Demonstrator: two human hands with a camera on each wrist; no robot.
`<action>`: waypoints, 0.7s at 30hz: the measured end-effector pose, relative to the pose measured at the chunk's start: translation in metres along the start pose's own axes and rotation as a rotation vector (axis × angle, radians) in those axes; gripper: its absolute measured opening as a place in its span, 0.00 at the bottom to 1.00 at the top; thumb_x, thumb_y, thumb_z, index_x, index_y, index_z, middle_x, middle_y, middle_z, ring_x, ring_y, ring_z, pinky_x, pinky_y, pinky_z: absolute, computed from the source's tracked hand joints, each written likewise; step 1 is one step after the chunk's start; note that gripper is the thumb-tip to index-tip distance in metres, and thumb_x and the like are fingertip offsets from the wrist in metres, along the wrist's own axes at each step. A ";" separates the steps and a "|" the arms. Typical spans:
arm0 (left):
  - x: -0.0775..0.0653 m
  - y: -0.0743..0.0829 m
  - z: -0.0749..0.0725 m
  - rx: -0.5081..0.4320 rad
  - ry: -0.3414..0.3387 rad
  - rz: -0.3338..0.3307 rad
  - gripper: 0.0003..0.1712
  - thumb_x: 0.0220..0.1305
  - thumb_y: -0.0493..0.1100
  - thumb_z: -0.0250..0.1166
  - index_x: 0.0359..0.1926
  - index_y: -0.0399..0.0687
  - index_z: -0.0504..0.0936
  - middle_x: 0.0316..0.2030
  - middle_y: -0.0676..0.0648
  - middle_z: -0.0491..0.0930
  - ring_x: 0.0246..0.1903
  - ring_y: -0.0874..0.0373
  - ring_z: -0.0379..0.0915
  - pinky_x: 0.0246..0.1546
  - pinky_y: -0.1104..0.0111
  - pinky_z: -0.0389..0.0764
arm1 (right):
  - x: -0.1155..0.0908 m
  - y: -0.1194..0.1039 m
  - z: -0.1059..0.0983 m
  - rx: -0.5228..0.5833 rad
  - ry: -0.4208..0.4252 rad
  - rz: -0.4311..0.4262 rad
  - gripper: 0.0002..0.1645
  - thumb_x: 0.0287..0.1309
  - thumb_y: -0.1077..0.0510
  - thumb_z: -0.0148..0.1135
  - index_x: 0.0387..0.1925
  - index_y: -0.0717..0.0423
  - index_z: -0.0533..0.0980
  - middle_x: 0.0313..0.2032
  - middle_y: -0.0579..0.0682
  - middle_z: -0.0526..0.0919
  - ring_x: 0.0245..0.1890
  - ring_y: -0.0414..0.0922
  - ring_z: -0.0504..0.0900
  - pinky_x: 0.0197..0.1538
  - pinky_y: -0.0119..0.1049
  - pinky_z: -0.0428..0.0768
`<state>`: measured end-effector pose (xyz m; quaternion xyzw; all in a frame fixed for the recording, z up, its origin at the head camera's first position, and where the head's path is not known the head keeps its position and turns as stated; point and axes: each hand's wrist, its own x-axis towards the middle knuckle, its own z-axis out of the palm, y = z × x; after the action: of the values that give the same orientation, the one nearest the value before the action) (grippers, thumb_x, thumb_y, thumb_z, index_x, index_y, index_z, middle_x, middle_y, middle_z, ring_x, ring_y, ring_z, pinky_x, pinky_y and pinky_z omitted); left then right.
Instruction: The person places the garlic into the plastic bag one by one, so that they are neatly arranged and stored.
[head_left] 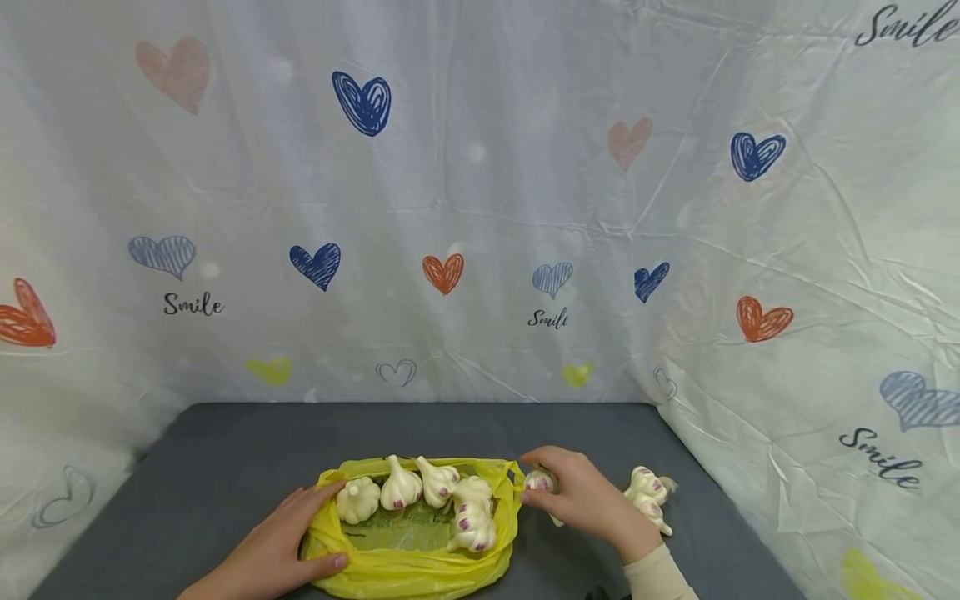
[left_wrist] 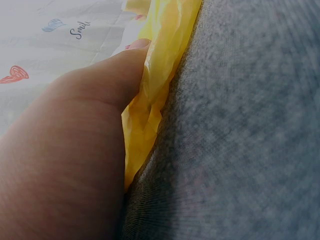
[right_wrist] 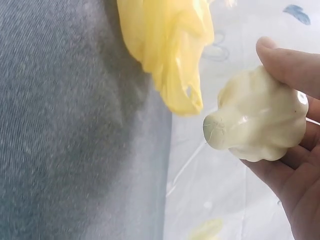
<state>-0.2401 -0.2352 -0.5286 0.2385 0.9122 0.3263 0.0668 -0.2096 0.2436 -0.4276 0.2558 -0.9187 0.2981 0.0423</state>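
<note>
A yellow plastic bag [head_left: 405, 575], its mouth spread wide, holds several white garlic bulbs [head_left: 401, 485] with purple marks. My left hand [head_left: 281, 537] grips the bag's left side, fingers at the back part of the rim and thumb at the front. In the left wrist view the thumb [left_wrist: 115, 75] lies against the yellow plastic [left_wrist: 165, 65]. Just right of the bag, my right hand [head_left: 573, 492] holds one garlic bulb [right_wrist: 262, 117] between thumb and fingers, its cut stem turned away from the palm. That bulb is apart from the bag.
More garlic bulbs [head_left: 648, 496] lie on the dark grey table [head_left: 420, 429], right of my right hand. A white curtain [head_left: 480, 200] printed with hearts hangs behind the table and along its sides. A small dark object [head_left: 597, 593] shows at the bottom edge.
</note>
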 end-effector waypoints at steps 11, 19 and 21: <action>0.002 -0.003 0.000 -0.011 0.012 0.016 0.53 0.72 0.69 0.70 0.86 0.54 0.62 0.82 0.36 0.61 0.75 0.10 0.45 0.55 0.13 0.62 | 0.016 -0.016 0.006 -0.002 -0.005 -0.057 0.27 0.74 0.43 0.73 0.65 0.53 0.83 0.61 0.50 0.87 0.60 0.51 0.86 0.60 0.50 0.85; 0.000 0.000 -0.001 0.005 0.007 0.014 0.52 0.73 0.68 0.70 0.86 0.53 0.62 0.82 0.35 0.61 0.75 0.09 0.46 0.55 0.14 0.63 | 0.032 -0.030 0.013 0.011 -0.026 -0.101 0.27 0.74 0.43 0.72 0.67 0.50 0.82 0.62 0.45 0.86 0.61 0.46 0.85 0.61 0.47 0.85; 0.001 0.001 0.000 0.002 0.004 0.009 0.52 0.72 0.69 0.70 0.86 0.53 0.62 0.82 0.35 0.61 0.75 0.10 0.45 0.55 0.14 0.63 | 0.037 -0.032 0.016 0.009 -0.034 -0.106 0.28 0.74 0.42 0.72 0.67 0.50 0.82 0.62 0.45 0.86 0.61 0.45 0.85 0.62 0.46 0.85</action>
<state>-0.2403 -0.2345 -0.5277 0.2420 0.9115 0.3264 0.0631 -0.2244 0.1964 -0.4158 0.3090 -0.9031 0.2953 0.0413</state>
